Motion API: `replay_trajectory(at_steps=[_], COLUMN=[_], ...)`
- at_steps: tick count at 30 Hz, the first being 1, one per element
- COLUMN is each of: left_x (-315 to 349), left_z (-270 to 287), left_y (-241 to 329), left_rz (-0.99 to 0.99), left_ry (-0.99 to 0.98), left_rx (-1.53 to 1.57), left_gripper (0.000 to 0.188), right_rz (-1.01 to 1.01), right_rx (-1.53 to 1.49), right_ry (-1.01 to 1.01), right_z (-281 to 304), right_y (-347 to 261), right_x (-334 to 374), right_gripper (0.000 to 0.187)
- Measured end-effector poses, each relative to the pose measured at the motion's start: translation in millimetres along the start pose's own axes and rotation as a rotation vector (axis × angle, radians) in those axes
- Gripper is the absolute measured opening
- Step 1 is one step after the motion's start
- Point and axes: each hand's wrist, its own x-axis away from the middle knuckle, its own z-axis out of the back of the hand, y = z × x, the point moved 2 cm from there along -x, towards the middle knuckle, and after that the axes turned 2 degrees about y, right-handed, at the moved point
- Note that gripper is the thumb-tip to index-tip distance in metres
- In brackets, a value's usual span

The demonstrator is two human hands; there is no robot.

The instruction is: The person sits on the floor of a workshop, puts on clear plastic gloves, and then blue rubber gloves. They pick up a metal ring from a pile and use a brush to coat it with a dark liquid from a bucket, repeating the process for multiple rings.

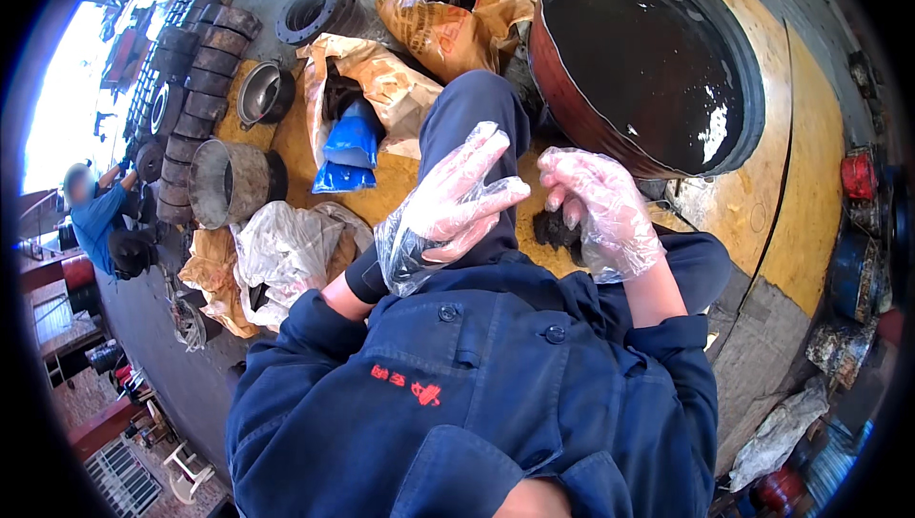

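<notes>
My left hand (456, 202) wears a loose clear plastic glove. Its fingers are stretched and spread above my lap, with nothing in them. Across from it, my right hand (610, 208), gloved the same way, has its fingers curled inward and bunched together. Whether something small is pinched in them is hidden. Just below those fingers shows a dark, crumbly-looking clump (553, 232); I cannot tell if it touches the hand. Beyond my right hand stands a large open drum (548, 89) with dark, shiny liquid inside.
Ahead lie torn brown paper sacks (419, 27) with dark contents and a blue plastic bag (351, 142). Left are a metal pot (229, 184), a smaller pan (265, 94), a crumpled white bag (286, 242) and stacked dark cylinders (205, 89). A person (95, 218) in blue is at far left.
</notes>
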Motion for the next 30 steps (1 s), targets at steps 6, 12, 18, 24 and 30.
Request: replay_trajectory(at_steps=[6, 12, 18, 24, 30], left_x=[-1, 15, 29, 55, 63], left_z=[7, 11, 3, -13, -7], left_y=[2, 4, -1, 3, 8], left_rz=[-0.017, -0.05, -0.111, -0.076, 0.095], left_ry=[0.013, 0.11, 0.209, 0.324, 0.264], left_rx=[0.007, 0.022, 0.113, 0.196, 0.302], left_gripper=[0.062, 0.061, 0.057, 0.03, 0.037], right_rz=[-0.063, -0.093, 0.118, 0.172, 0.103], right_rx=[0.147, 0.378, 0.829, 0.954, 0.908], right_ry=[-0.111, -0.334, -0.367, -0.291, -0.229], right_z=[-11, -25, -46, -55, -62], right_y=[-14, -33, -45, -3, 0], right_x=[1, -12, -9, -4, 1], right_gripper=[0.029, 0.029, 0.018, 0.012, 0.017])
